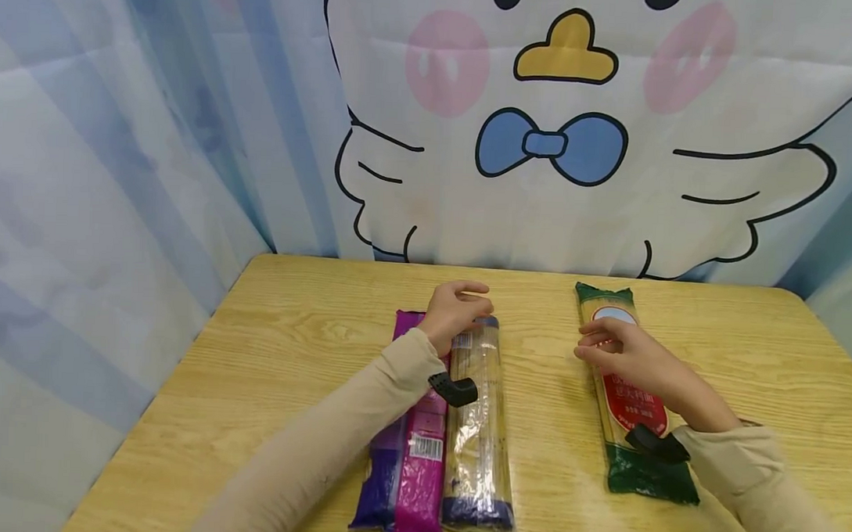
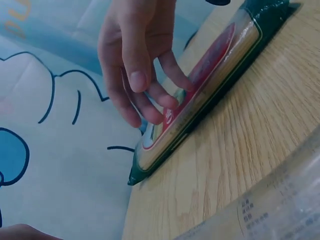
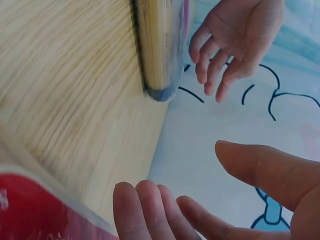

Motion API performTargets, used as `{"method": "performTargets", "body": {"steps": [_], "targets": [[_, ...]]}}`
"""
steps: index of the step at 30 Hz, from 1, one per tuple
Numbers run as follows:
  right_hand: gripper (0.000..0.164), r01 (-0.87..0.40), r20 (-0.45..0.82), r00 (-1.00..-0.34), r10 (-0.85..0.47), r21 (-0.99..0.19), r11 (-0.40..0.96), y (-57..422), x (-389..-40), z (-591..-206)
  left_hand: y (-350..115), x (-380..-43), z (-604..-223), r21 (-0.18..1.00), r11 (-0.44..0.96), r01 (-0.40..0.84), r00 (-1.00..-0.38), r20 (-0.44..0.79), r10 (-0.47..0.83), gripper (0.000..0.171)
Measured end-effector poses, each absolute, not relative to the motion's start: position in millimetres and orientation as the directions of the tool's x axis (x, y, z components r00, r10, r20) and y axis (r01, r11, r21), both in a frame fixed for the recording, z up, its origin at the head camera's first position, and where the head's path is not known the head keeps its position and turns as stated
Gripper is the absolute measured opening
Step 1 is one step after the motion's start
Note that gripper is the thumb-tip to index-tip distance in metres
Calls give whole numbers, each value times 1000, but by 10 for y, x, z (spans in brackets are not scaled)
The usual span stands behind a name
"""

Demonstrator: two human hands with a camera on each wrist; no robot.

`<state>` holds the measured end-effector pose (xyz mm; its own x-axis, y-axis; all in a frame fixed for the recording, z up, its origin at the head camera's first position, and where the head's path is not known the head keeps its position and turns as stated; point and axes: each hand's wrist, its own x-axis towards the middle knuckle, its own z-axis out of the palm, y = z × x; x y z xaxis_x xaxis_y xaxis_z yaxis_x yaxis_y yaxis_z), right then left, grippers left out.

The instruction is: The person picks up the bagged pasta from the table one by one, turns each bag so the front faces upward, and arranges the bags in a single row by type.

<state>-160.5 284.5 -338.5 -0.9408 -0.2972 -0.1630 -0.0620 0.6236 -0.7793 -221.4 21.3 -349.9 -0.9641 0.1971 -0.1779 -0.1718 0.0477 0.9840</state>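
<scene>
Red label (image 1: 628, 410), white Chinese characters, partly covered by right hand (image 1: 630, 355); green-ended noodle packet (image 1: 647, 471) lies right of centre, head view. Left hand (image 1: 455, 310) is at upper end of clear noodle packet (image 1: 477, 448), centre; its print blurs. Left sleeve (image 1: 335, 435) crosses barcoded magenta packet (image 1: 421, 485). Fingers loosely bent, slightly spread; contact unclear. Cartoon curtain (image 1: 526, 222) behind.

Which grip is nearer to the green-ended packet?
Right: the right grip is over the green-ended packet; the left grip is farther left, near the clear packet.
</scene>
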Motion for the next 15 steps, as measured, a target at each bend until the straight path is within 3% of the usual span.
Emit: {"method": "performTargets", "body": {"steps": [15], "targets": [[61, -46, -177, -914, -366, -849, 527, 2591, -1651, -3434, -189, -2062, -3544, 979, 130, -155, -963, -180, 202, 40]]}}
